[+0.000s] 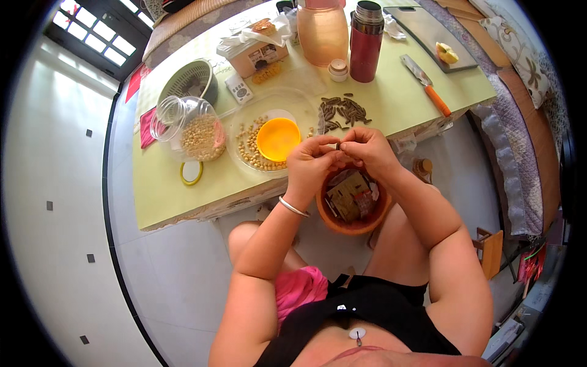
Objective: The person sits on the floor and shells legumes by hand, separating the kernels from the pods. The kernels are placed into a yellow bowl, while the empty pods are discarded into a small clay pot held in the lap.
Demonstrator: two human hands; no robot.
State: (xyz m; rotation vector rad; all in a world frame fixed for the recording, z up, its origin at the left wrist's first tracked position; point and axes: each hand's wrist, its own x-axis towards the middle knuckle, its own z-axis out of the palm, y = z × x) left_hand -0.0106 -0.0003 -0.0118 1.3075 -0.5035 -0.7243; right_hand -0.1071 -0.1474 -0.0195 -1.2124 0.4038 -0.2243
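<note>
As fingers of both hands pinch a dark seed, jar of pale kernels, rubbish-filled orange bin

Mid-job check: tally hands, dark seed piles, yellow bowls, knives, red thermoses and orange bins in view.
Left hand and right hand: 2
Dark seed pile: 1
Yellow bowl: 1
Knife: 1
Red thermos: 1
Orange bin: 1
Total: 7

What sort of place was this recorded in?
Probably a home's living or dining area: there's a patterned cushion by a covered seat at right, and the table holds a maroon flask and a cutting board.
</note>
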